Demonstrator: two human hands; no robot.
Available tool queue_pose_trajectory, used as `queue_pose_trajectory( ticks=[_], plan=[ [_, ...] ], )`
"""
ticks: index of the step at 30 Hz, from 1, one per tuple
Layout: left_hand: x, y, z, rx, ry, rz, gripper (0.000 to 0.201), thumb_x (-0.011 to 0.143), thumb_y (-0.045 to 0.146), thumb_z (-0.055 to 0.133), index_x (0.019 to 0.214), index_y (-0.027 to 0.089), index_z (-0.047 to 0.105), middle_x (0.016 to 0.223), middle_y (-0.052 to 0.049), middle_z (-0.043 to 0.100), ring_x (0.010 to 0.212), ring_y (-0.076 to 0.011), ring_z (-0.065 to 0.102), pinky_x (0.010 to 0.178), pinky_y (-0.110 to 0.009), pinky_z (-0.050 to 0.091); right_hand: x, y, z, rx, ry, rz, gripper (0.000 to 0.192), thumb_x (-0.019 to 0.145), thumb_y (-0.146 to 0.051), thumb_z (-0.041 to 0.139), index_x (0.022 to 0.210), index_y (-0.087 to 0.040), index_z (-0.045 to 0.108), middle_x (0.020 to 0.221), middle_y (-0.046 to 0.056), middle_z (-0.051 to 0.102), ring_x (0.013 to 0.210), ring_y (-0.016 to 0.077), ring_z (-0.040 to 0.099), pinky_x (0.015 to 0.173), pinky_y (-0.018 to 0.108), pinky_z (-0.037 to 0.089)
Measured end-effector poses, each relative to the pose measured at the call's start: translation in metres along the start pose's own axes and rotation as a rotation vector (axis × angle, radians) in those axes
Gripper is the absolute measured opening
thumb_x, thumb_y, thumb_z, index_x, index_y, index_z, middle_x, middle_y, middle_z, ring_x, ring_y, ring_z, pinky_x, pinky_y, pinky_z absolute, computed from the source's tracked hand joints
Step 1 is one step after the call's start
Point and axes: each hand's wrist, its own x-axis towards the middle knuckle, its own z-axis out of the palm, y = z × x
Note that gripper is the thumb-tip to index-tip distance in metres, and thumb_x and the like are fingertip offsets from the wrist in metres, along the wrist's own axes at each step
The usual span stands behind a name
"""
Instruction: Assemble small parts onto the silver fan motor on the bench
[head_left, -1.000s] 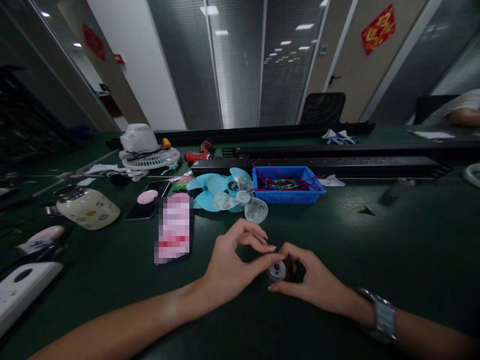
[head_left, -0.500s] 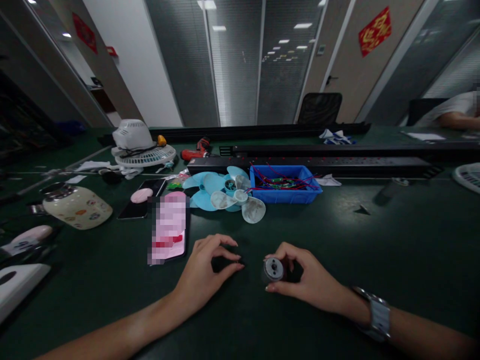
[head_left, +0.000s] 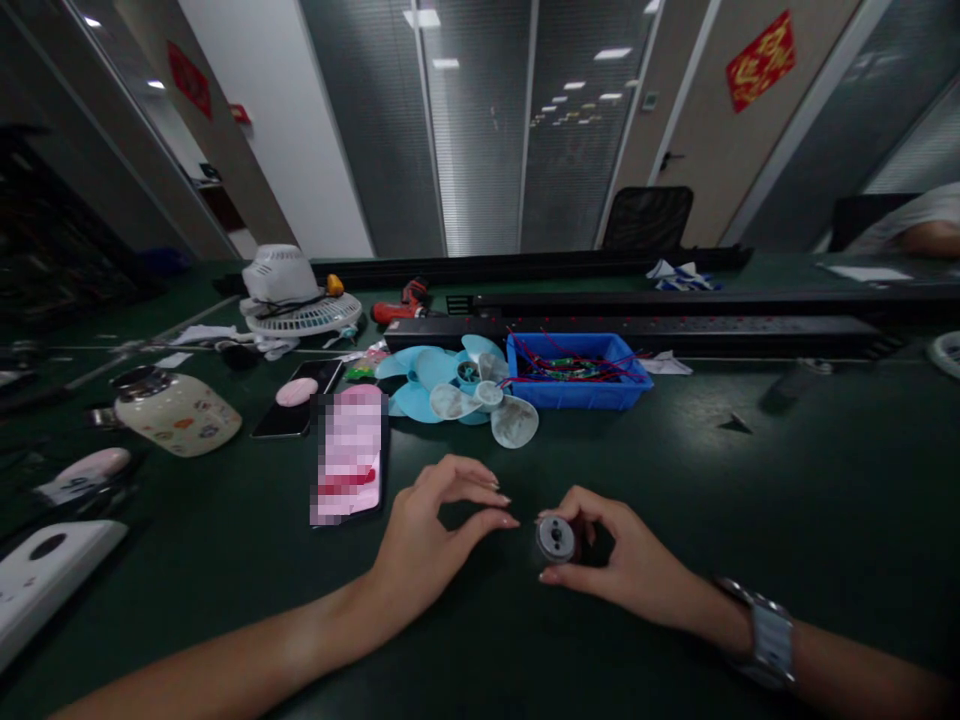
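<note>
Motor, small, metal, probably dense and slippery, sits pinched round its sides in the right hand; left hand at nine o'clock curls loosely, empty.

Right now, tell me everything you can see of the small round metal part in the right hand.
The small round metal part looks like a short grey metal cylinder, its flat round face turned toward the camera with a dark centre hole and smaller marks around it. The right hand pinches it between thumb and fingers just above the green table. The left hand is close beside it, not touching. Its rear is hidden.
</note>
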Motion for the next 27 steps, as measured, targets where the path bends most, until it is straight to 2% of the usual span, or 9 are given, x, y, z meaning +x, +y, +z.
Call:
queue_pose_trajectory(
  ticks=[2,5,10,17,21,27],
  plan=[
    [0.006,0.014,0.008,-0.081,-0.015,0.054,0.023,0.079,0.018,0.076,0.095,0.022,0.059,0.089,-0.001,0.076,0.083,-0.0205,0.076,0.08,-0.034,0.057,0.0,0.0,0.0,-0.005,0.001,-0.019,0.03,0.077,-0.04,0.081,0.088,-0.021,0.061,0.083,-0.001,0.063,0.073,0.0156,0.057,0.062,0.027,0.043],
    [0.012,0.027,0.021,-0.069,-0.095,0.072,0.024,0.078,0.016,0.077,0.094,0.022,0.061,0.086,0.001,0.077,0.083,-0.0208,0.076,0.077,-0.032,0.057,0.0,0.002,0.001,0.021,0.014,-0.034,0.031,0.076,-0.039,0.081,0.085,-0.021,0.058,0.077,-0.003,0.06,0.07,0.0147,0.055,0.061,0.026,0.042],
    [0.014,0.028,0.028,-0.117,-0.151,0.023,0.028,0.078,0.012,0.077,0.096,0.022,0.059,0.081,0.002,0.079,0.077,-0.0189,0.077,0.073,-0.028,0.056,0.0,0.004,0.002,0.041,0.024,-0.045,0.033,0.075,-0.037,0.083,0.085,-0.02,0.057,0.078,-0.004,0.059,0.07,0.0141,0.054,0.062,0.025,0.042],
    [0.013,0.028,0.025,-0.024,-0.162,0.158,0.019,0.077,0.015,0.079,0.089,0.022,0.066,0.091,0.001,0.076,0.083,-0.0198,0.075,0.077,-0.03,0.056,0.0,0.007,0.002,0.022,0.022,-0.07,0.03,0.076,-0.036,0.082,0.087,-0.021,0.058,0.078,-0.003,0.058,0.07,0.0143,0.053,0.062,0.026,0.041],
    [0.015,0.03,0.022,-0.047,-0.258,0.14,0.023,0.081,0.015,0.075,0.101,0.021,0.064,0.097,-0.002,0.075,0.088,-0.0203,0.075,0.081,-0.031,0.056,0.001,0.006,0.003,0.0,0.044,-0.085,0.031,0.076,-0.034,0.082,0.088,-0.021,0.057,0.08,-0.003,0.057,0.072,0.0147,0.052,0.062,0.026,0.04],
    [0.021,0.033,0.012,-0.065,-0.412,0.148,0.047,0.085,0.008,0.066,0.127,0.023,0.05,0.122,-0.005,0.068,0.109,-0.0218,0.068,0.103,-0.04,0.046,-0.001,0.006,0.002,0.014,0.017,-0.077,0.028,0.077,-0.034,0.08,0.087,-0.02,0.058,0.081,-0.003,0.058,0.071,0.0144,0.053,0.061,0.026,0.04]
  ],
)
